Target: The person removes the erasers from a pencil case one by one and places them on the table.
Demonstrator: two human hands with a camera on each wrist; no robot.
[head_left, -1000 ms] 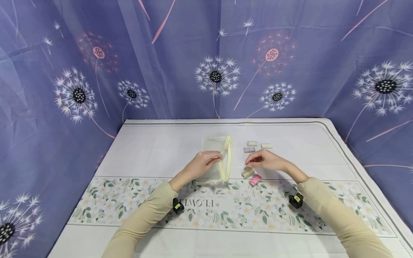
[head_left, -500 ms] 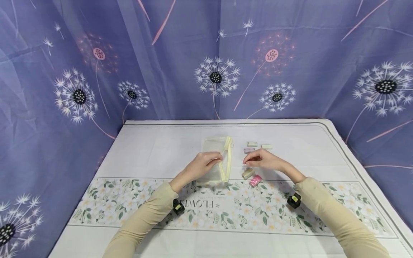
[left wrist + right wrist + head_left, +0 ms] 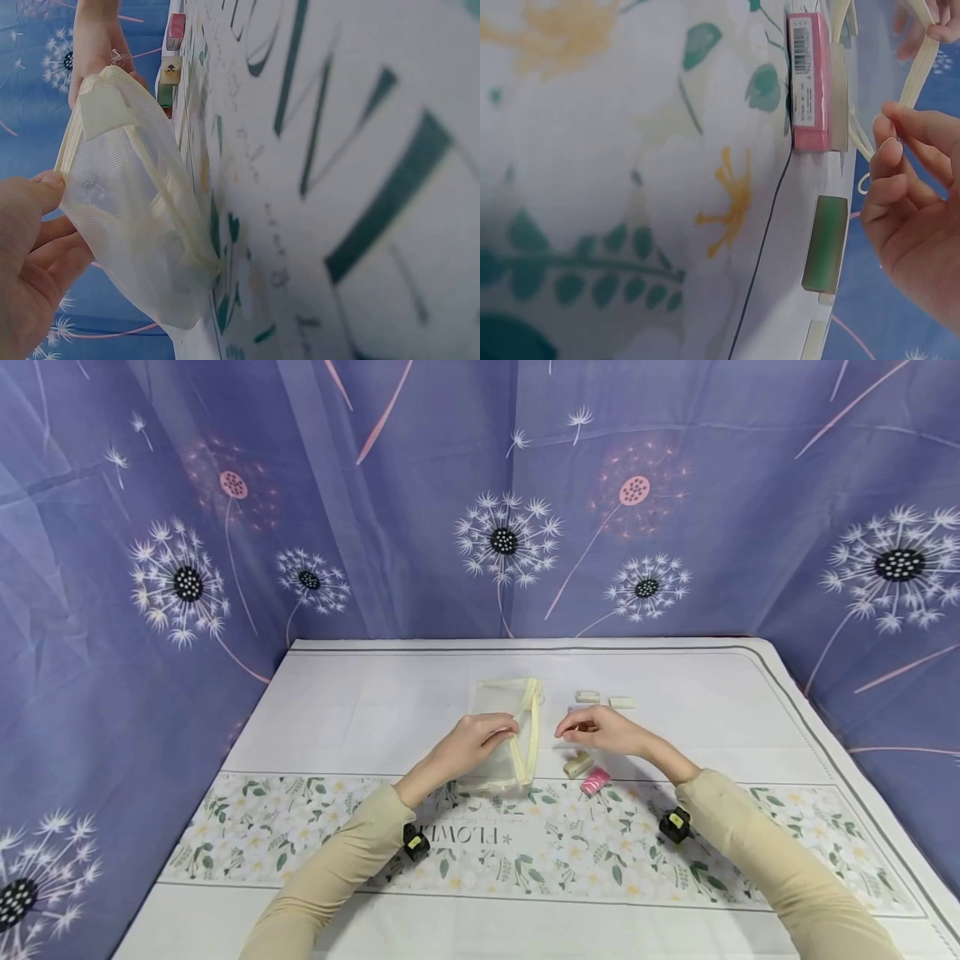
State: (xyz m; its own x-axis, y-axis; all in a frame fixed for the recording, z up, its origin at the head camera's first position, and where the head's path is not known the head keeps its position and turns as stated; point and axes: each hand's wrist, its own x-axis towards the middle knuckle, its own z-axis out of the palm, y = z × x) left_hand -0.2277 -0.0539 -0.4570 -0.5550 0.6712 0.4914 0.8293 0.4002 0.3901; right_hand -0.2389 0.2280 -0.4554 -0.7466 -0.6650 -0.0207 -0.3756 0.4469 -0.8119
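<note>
My left hand (image 3: 480, 739) pinches the edge of a sheer mesh zip pouch (image 3: 135, 210) with pale yellow trim. Its zipped mouth gapes toward the right in the head view. My right hand (image 3: 603, 731) hovers just right of that mouth, thumb and fingertips drawn close together. In the right wrist view the fingers (image 3: 900, 180) are bent, and I cannot tell whether something small sits between their tips. Below this hand lie a beige block (image 3: 578, 765) and a pink block (image 3: 810, 82) with a barcode label. A purple block (image 3: 575, 709) is partly hidden behind the right hand.
Two pale blocks, a greenish-white block (image 3: 587, 697) and a whitish block (image 3: 622, 702), lie farther back. The white tablecloth (image 3: 360, 702) carries a flowered band (image 3: 622, 852) with lettering. A purple dandelion curtain (image 3: 405, 543) surrounds the table's back and sides.
My right hand has shifted left toward the pouch mouth, away from above the blocks, and now covers more of the purple block. The left hand and pouch have stayed almost still.
</note>
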